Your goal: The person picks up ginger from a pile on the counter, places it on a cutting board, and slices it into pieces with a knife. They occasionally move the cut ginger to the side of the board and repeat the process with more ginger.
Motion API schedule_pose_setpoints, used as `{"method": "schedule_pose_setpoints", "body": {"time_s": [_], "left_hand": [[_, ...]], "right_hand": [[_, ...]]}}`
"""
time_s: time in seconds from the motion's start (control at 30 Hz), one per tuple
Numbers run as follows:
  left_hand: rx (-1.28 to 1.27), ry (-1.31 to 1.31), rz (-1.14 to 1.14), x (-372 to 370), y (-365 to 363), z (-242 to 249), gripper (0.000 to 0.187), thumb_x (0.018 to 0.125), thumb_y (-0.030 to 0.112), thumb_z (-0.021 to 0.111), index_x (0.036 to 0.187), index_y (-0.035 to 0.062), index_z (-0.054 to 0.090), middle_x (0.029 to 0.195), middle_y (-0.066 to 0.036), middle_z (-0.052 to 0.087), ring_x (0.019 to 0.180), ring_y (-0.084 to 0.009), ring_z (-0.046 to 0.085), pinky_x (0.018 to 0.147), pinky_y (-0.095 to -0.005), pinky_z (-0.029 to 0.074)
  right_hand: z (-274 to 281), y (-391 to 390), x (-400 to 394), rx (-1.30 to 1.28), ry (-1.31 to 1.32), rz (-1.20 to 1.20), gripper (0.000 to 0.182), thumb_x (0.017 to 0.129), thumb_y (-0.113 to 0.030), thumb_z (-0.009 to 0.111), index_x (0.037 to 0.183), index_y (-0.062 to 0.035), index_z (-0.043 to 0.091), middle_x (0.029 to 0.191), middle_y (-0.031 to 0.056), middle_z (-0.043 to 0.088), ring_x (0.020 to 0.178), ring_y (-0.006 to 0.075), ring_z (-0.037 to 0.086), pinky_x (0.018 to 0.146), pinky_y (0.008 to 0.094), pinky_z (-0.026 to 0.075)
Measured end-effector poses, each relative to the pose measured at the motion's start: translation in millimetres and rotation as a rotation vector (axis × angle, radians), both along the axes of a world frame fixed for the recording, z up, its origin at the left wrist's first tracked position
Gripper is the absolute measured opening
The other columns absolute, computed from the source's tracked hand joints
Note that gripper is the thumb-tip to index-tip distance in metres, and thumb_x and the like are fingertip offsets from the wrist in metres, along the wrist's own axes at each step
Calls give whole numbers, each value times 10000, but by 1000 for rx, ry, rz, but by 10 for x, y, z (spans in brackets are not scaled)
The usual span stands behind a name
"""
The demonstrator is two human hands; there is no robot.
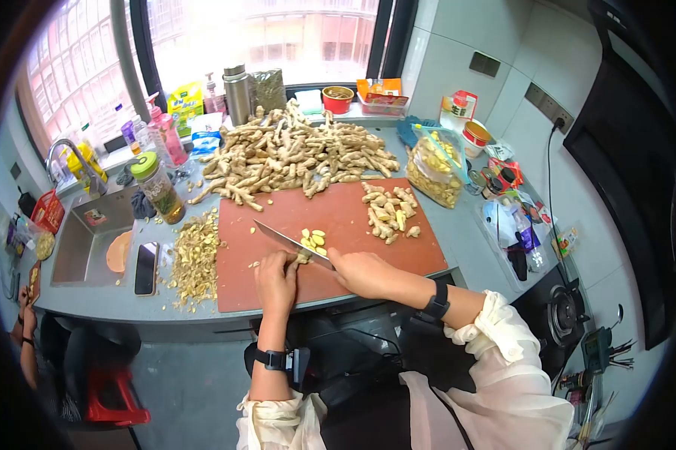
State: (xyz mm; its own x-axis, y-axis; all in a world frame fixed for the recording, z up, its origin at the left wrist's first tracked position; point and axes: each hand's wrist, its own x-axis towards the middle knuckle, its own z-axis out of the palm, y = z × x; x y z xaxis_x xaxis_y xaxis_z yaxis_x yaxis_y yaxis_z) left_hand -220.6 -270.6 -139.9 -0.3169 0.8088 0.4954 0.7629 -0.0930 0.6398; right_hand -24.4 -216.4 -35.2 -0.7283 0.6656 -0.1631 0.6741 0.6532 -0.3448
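My right hand (360, 274) is wrapped round the handle of a large knife (289, 241), whose blade points up and left over the reddish-brown cutting board (326, 214). Beside the blade, my left hand (276, 279) has its fingers bent round a small piece of ginger (302, 258) at the board's front part. Several yellow ginger slices (315, 238) lie just behind the blade. Pieces of ginger (389, 212) are grouped on the board's right side. A large heap of ginger roots (293, 150) rises behind the board.
Left of the board are peel scraps (194, 259), a phone (147, 268), a green-lidded jar (158, 189) and a sink (90, 236). A bag of ginger slices (437, 169) stands at back right, a tray (514, 240) beyond. Another person's hands (27, 311) show at far left.
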Motion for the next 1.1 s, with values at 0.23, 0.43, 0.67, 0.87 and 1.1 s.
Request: {"method": "schedule_pose_setpoints", "body": {"time_s": [0.23,0.43,0.67,0.87,1.1], "left_hand": [[-1,9,-24,1,6,16,102,846,98,734,921,71,671,933,-81,663,954,-301,610,873,-419,430],[-7,20,-35,2,3,42,94,845,73,721,922,69,666,925,-79,658,957,-300,606,863,-421,425],[19,27,-28,26,-23,57,107,846,77,724,932,74,660,922,-68,655,951,-293,609,864,-408,428],[15,55,-19,-4,1,-8,109,852,112,730,943,87,676,948,-72,669,960,-296,618,855,-415,445],[57,69,12,-3,10,-38,106,856,143,734,944,97,698,993,-66,682,984,-298,623,850,-414,456]], "right_hand": [[-47,9,212,-40,6,-3,260,991,-194,561,1109,7,446,879,260,692,850,463,678,739,562,524],[-157,141,-24,-19,45,-12,262,978,-189,563,1116,10,462,879,258,697,858,467,681,746,566,526],[-236,278,-340,-11,114,-10,259,959,-166,542,1139,11,486,912,274,705,884,471,687,766,572,529],[-123,89,71,-42,92,-30,263,957,-180,563,1133,1,488,967,285,693,938,479,671,797,571,517],[-63,39,471,-110,132,-48,330,979,-233,638,1159,1,491,967,279,673,955,464,656,795,526,498]]}}
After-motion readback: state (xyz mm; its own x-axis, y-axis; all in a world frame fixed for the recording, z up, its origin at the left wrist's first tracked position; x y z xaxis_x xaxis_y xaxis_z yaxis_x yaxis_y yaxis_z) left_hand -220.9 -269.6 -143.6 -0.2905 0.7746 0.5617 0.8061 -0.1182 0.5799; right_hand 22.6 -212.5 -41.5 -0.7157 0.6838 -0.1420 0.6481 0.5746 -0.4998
